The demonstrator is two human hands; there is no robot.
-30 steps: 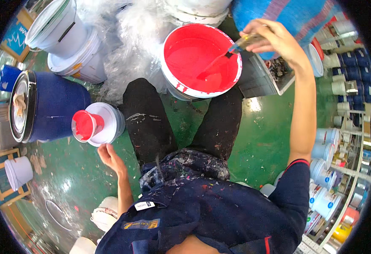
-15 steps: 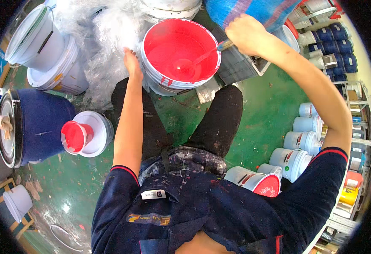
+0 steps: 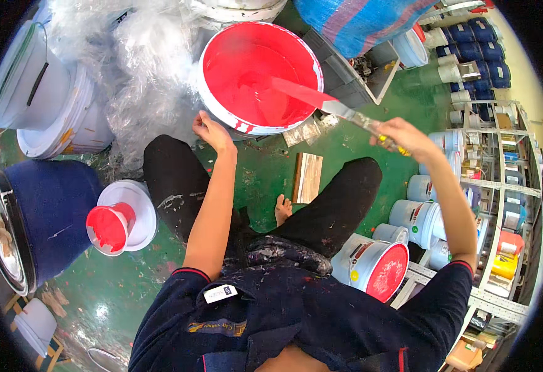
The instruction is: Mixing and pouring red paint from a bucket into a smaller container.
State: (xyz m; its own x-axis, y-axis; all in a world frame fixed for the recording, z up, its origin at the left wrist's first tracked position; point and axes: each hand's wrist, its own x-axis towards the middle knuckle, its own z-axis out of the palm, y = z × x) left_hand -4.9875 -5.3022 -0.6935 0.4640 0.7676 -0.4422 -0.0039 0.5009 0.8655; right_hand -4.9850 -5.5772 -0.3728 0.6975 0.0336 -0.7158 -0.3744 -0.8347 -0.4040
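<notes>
A large white bucket (image 3: 212,102) of bright red paint (image 3: 240,62) stands in front of me, its rim smeared with red. My right hand (image 3: 401,139) grips the paint-stained handle of a long flat spatula (image 3: 305,93). Red paint coats the blade, which reaches over the right rim with its tip over or in the paint; which of the two I cannot tell. My left hand (image 3: 214,131) is by the bucket's lower left side, fingers loosely bent and slightly apart, holding nothing visible. Whether it touches the bucket is unclear.
To the left are a blue drum (image 3: 54,217), a red-stained cup (image 3: 107,229) on a white lidded pail (image 3: 144,217), and crumpled clear plastic (image 3: 153,68). A grey crate (image 3: 339,68) and a wooden block (image 3: 308,177) lie ahead. At right are a red-topped bucket (image 3: 361,263) and shelves (image 3: 500,186).
My right hand has moved down and toward me with the spatula, showing more of its red blade. My left hand has shifted lower along the bucket's side. The view has shifted and my knees are wider apart.
</notes>
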